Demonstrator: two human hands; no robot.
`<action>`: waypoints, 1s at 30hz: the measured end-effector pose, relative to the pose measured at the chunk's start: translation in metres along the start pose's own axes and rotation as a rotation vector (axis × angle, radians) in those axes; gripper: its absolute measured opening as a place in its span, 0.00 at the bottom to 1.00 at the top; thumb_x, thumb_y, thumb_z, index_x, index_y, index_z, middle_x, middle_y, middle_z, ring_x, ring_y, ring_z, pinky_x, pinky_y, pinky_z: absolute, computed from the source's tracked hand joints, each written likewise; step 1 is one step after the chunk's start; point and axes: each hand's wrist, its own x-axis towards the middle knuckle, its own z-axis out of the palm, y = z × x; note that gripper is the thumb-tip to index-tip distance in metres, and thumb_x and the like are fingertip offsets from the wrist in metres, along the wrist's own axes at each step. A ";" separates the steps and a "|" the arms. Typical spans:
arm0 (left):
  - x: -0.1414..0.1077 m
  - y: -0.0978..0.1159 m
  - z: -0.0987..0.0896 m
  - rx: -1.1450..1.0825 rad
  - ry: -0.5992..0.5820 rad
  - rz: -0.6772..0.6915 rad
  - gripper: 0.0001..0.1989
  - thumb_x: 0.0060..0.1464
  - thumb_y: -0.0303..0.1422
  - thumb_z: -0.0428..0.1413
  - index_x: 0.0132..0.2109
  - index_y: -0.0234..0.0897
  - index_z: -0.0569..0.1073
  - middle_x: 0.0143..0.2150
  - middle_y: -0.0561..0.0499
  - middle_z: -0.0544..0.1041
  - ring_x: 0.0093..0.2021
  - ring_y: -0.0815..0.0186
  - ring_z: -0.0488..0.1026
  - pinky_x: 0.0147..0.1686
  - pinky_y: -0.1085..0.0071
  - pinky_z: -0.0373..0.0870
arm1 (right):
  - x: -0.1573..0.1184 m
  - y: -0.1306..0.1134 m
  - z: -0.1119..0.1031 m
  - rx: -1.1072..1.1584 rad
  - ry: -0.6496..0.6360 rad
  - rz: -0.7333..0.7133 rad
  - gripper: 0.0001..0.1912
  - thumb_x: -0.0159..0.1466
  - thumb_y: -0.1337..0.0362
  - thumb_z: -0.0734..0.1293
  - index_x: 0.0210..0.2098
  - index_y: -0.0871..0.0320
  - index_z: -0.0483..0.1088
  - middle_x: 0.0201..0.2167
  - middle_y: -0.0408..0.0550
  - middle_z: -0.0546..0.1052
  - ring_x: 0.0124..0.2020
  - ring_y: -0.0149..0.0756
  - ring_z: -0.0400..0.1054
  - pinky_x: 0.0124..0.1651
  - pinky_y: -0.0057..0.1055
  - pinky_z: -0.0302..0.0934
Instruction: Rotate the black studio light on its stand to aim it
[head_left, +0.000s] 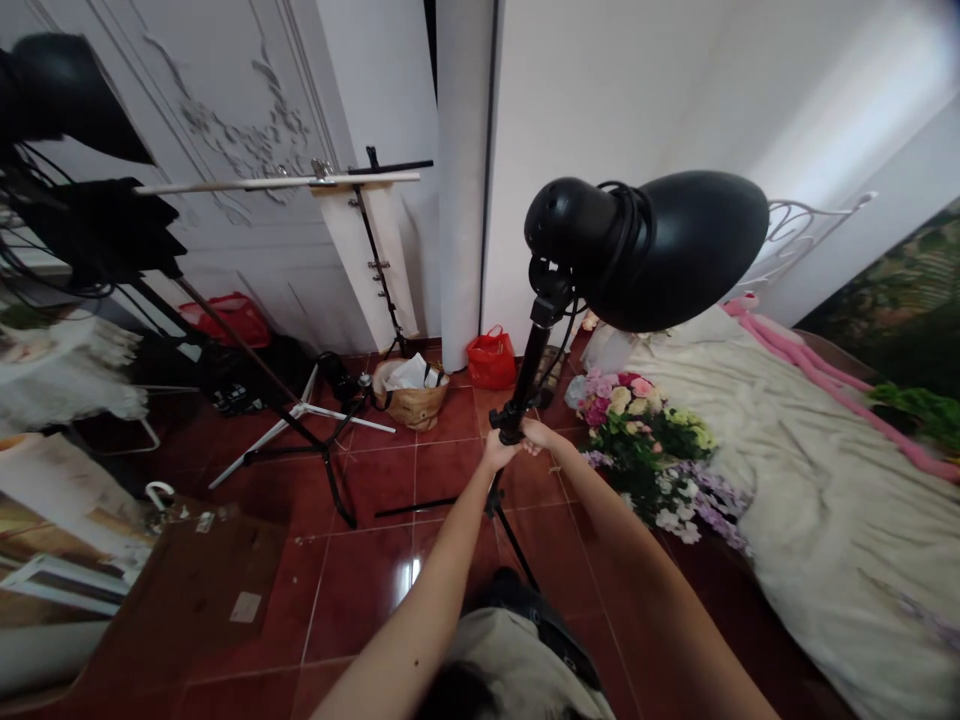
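Both my hands close around a black light stand pole (526,385) just below the middle of the picture. My left hand (499,452) wraps the pole low down, and my right hand (536,435) grips it from the other side, touching my left. Above them, a black dome-shaped lamp reflector (652,250) tilts to the right on the pole's top, with dark cable coiled around its neck. The stand's black legs (499,515) spread out below my hands, close to the floor.
A bouquet of pink, white and purple flowers (637,445) lies on the red tile floor (360,590) beside a cream-covered bed (817,480). Farther left stand a white-legged tripod (300,420), a woven bag (411,395), a red bag (491,360) and a white crossbar stand (277,182).
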 end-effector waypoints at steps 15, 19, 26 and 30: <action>0.006 -0.002 -0.014 0.170 -0.048 -0.095 0.14 0.27 0.23 0.63 0.29 0.30 0.73 0.28 0.50 0.74 0.29 0.68 0.69 0.34 0.69 0.68 | -0.239 0.219 0.164 0.813 0.218 0.513 0.30 0.60 0.41 0.52 0.47 0.57 0.67 0.38 0.55 0.77 0.27 0.38 0.74 0.27 0.33 0.67; 0.001 0.003 -0.013 0.191 -0.065 -0.060 0.14 0.28 0.23 0.63 0.29 0.32 0.72 0.30 0.51 0.75 0.29 0.68 0.69 0.34 0.69 0.68 | -0.327 0.270 0.196 0.894 0.297 0.699 0.29 0.55 0.39 0.53 0.38 0.54 0.70 0.34 0.54 0.78 0.31 0.44 0.75 0.31 0.39 0.68; -0.014 0.021 -0.005 0.175 -0.075 -0.080 0.14 0.31 0.23 0.61 0.33 0.32 0.73 0.32 0.49 0.76 0.34 0.66 0.71 0.39 0.68 0.69 | -0.406 0.292 0.189 0.951 0.489 0.722 0.30 0.55 0.38 0.51 0.35 0.52 0.71 0.35 0.54 0.78 0.37 0.46 0.74 0.36 0.41 0.69; -0.028 0.029 0.003 0.296 0.000 -0.049 0.18 0.36 0.25 0.61 0.39 0.32 0.71 0.39 0.46 0.76 0.40 0.63 0.72 0.45 0.65 0.68 | -0.418 0.286 0.172 1.042 0.617 0.666 0.30 0.58 0.39 0.53 0.38 0.56 0.69 0.35 0.56 0.77 0.34 0.43 0.75 0.34 0.38 0.68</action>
